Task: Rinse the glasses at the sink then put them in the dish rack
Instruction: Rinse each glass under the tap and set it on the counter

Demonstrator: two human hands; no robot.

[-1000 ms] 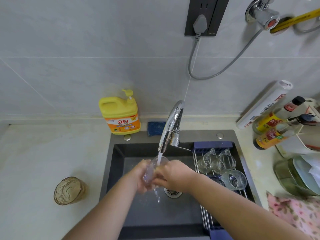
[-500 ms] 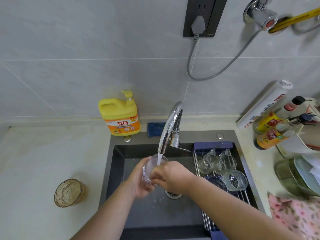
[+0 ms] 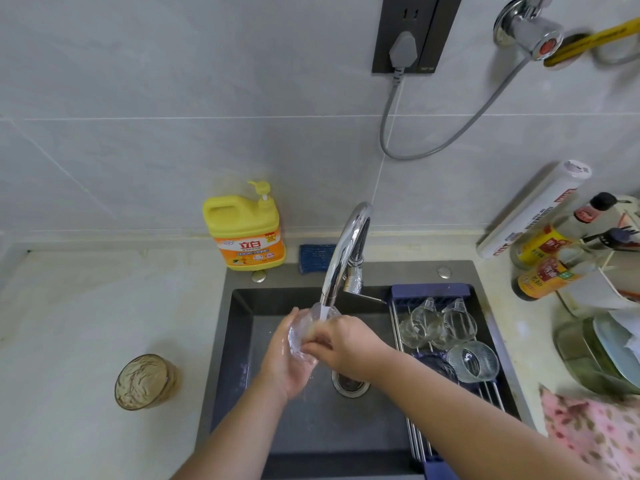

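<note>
A clear glass (image 3: 303,332) is held under the running chrome faucet (image 3: 341,258), over the dark sink (image 3: 242,341). My left hand (image 3: 289,362) cups the glass from below and the left. My right hand (image 3: 343,344) grips it from the right, fingers at its rim. Water falls into the glass. The dish rack (image 3: 419,441) spans the sink's right side and holds three clear glasses: two (image 3: 417,323) (image 3: 457,323) at the back and one ribbed glass (image 3: 474,362) on its side. An amber textured glass (image 3: 145,381) stands on the counter to the left.
A yellow dish soap bottle (image 3: 247,230) and a blue sponge (image 3: 315,258) sit behind the sink. Sauce bottles (image 3: 543,258), a roll (image 3: 533,209) and stacked dishes (image 3: 606,355) crowd the right counter. A pink floral cloth (image 3: 595,434) lies at the lower right.
Both hands turned the glass under the stream, tilting its mouth up toward the water. The camera shifted slightly; the rack's glasses and the amber glass stayed put.
</note>
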